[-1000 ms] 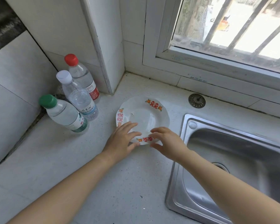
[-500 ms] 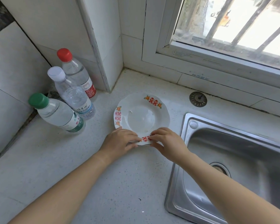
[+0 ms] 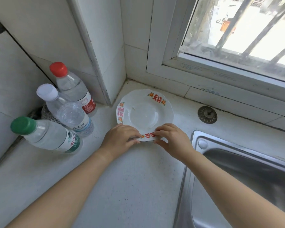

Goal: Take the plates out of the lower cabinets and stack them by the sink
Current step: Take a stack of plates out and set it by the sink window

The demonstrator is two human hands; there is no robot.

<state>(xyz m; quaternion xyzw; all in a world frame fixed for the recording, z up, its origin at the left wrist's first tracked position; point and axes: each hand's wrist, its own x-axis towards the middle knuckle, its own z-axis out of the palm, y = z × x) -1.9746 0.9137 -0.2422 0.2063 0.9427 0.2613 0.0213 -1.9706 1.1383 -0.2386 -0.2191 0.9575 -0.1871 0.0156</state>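
Note:
A white plate (image 3: 145, 115) with red and orange rim marks lies on the pale countertop (image 3: 122, 186), in the corner left of the steel sink (image 3: 247, 175). Both hands pinch its near rim. My left hand (image 3: 120, 139) holds the rim from the left, fingers curled over the edge. My right hand (image 3: 171, 139) holds it from the right, thumb under and fingers on top. The near rim looks slightly raised off the counter. Whether another plate lies beneath it I cannot tell.
Three plastic water bottles stand at the left wall: one with a red cap (image 3: 72, 88), one with a white cap (image 3: 66, 109), one with a green cap (image 3: 44, 135). A round metal drain plug (image 3: 207, 115) lies behind the sink. A barred window (image 3: 237, 30) is above.
My hands went from open beside the plate to closed on its near rim. The view has shifted closer and slightly down toward the plate.

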